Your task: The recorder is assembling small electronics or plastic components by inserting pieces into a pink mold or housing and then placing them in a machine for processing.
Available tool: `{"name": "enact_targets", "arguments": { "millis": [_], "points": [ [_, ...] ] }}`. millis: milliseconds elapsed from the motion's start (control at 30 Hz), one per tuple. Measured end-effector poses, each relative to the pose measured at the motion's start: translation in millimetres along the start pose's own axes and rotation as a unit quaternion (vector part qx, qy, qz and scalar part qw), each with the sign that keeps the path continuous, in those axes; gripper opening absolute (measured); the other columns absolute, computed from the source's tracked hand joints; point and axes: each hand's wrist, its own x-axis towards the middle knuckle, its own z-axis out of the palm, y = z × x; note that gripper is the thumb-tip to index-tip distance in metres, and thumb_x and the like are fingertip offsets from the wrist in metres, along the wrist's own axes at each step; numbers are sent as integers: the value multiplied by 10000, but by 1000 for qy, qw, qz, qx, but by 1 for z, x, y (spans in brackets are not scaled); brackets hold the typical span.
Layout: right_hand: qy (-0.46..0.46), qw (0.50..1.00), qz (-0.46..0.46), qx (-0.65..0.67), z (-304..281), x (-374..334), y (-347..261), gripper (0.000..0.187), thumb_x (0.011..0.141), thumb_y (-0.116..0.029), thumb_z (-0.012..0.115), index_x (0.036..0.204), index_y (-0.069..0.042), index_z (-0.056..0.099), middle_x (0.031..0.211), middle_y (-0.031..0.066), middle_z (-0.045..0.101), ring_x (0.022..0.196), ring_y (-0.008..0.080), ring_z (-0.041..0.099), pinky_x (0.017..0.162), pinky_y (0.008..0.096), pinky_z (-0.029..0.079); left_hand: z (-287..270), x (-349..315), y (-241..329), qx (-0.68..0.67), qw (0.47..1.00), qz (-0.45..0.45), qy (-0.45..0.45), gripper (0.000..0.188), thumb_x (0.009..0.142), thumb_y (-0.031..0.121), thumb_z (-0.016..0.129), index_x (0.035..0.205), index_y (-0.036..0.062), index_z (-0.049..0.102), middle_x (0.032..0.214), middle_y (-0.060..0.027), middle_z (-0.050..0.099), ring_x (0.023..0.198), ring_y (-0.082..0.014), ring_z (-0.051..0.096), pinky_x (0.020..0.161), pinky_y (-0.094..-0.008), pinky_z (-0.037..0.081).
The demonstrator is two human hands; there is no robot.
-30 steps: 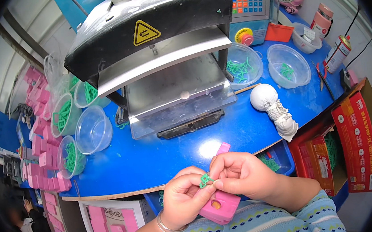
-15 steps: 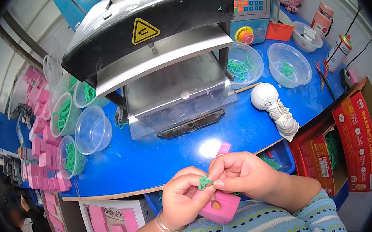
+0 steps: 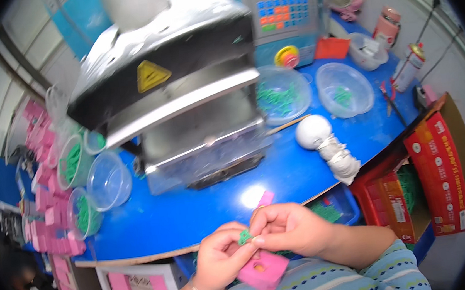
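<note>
Green and small, a knotted-looking piece (image 3: 245,237) sits between the person's two hands, just past the near edge of the blue tabletop (image 3: 211,217). The left hand's (image 3: 219,261) grip is closed on it, thumb and forefinger pinching it from the left. The right hand (image 3: 292,230) has its thumb and fingertips pressed together on the piece's right side, so both grips meet there. Just below the fingers is a pink block (image 3: 263,276) with a round hole in its top face; the hands partly cover it, and what supports it is hidden. A pink strip (image 3: 265,199) pokes out beyond the right hand; whether it is held cannot be told.

Beyond the hands stands a black press (image 3: 197,64) with a yellow warning triangle. Right of it are a round clear tub (image 3: 343,73) with green bits inside, and a white cloth bundle (image 3: 339,162) with a ball-shaped end. On the left, pink blocks (image 3: 56,218) are heaped beside more clear tubs (image 3: 109,185). A red carton (image 3: 437,173) stands at the far right.
</note>
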Motion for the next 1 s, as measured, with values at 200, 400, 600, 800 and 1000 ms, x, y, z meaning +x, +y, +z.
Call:
{"name": "enact_targets", "arguments": {
  "millis": [200, 400, 600, 800, 1000],
  "points": [
    [306, 571, -464, -605, -42, -11, -81, 90, 755, 23, 604, 821, -18, 559, 770, 89, 550, 689, 199, 518, 630, 284, 426, -22, -12, 9, 292, 891, -78, -338, 519, 729, 312, 710, 1099, -6, 533, 1030, -115, 556, 947, -185, 535, 833, -295, 419],
    [462, 502, -375, -628, -121, -29, -146, 92, 794, -58, 599, 879, -21, 595, 798, 73, 567, 657, 170, 530, 599, 275, 434, -29, -24, 14, 210, 927, -232, -205, 512, 732, 256, 697, 1129, 0, 501, 1073, -137, 550, 973, -219, 536, 856, -320, 412],
    [410, 446, -247, -756, -84, -26, -114, 242, 730, -247, 674, 771, -28, 580, 737, 112, 587, 684, 283, 564, 602, 368, 448, -27, -30, 17, 192, 980, -45, 15, 366, 670, -27, 576, 1033, -42, 532, 1116, -164, 529, 1038, -209, 515, 925, -326, 397],
    [372, 407, -66, -832, -63, -23, -77, 431, 627, -373, 735, 765, -7, 554, 822, 171, 578, 791, 329, 558, 673, 414, 442, -33, -26, 0, -129, 990, -51, 13, 447, 751, 68, 645, 1141, -43, 457, 1107, -207, 533, 1027, -332, 543, 811, -477, 499],
    [126, 481, -277, -822, -14, -15, -44, 358, 644, -65, 652, 989, -25, 564, 1001, 133, 549, 925, 302, 520, 794, 413, 396, -33, -23, -24, -11, 998, -60, 9, 389, 746, -37, 580, 1116, 7, 467, 1072, -115, 534, 1035, -231, 546, 893, -357, 442]
  ]
}}
